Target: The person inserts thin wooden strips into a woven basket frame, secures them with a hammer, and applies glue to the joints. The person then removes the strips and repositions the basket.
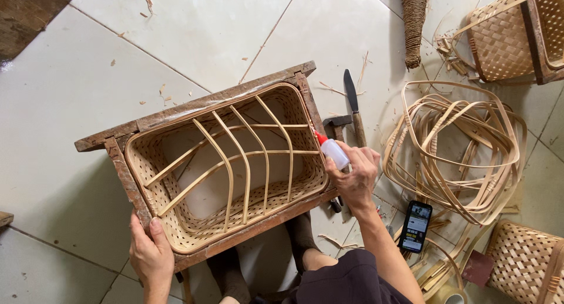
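Holding the small white glue bottle (pixel 335 153) in our right hand (pixel 356 177), we had its red nozzle tipped against the right-hand rim of the woven basket (pixel 176 222), just where the bent ribs (pixel 247 157) met the edge. That grip was pinched around the bottle's body, fingers wrapped and thumb on top. Our left hand (pixel 150 254) was pressed onto the near corner of the wooden frame (pixel 120 169), fingers curled over its edge.

The basket sat inside that frame on the tiled floor (pixel 70 92), between our feet. We judged it light and springy (thin strips, open weave), easy to crush if squeezed at the lattice, so the stiff frame was the safer place to take hold. The bottle looked soft and squeezable, best held mid-body.

A knife (pixel 352 101), a phone (pixel 415 226) and loose bamboo hoops (pixel 464 145) lay to the right.
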`<action>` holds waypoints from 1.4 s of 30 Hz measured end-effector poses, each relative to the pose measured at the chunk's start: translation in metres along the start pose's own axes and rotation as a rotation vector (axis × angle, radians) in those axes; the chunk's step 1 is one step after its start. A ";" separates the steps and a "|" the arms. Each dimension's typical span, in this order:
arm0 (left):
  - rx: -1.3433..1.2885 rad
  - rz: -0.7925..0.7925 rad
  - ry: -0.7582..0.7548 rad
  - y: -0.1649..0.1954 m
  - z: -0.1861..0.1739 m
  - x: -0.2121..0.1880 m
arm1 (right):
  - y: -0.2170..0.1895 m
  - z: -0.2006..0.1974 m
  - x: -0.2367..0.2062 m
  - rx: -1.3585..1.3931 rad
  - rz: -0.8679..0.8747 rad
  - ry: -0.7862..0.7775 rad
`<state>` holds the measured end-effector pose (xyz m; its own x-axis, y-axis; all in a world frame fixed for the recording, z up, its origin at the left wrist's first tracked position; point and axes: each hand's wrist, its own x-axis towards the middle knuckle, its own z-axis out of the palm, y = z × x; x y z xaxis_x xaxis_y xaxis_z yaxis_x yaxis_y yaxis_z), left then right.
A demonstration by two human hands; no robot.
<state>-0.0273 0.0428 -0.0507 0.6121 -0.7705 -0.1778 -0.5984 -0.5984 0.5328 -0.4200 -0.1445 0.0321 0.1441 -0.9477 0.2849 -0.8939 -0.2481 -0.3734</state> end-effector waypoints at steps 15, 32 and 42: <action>0.016 -0.048 -0.043 -0.002 0.001 0.001 | 0.000 -0.007 -0.010 0.016 0.009 0.003; 0.046 0.081 0.047 -0.002 0.000 -0.002 | 0.007 -0.016 -0.030 0.015 0.010 -0.002; 0.029 0.025 0.006 -0.001 0.000 -0.002 | 0.014 -0.025 -0.048 0.100 0.036 -0.004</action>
<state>-0.0272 0.0449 -0.0508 0.5995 -0.7843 -0.1596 -0.6283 -0.5846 0.5133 -0.4500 -0.0968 0.0356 0.1145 -0.9570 0.2665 -0.8515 -0.2327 -0.4699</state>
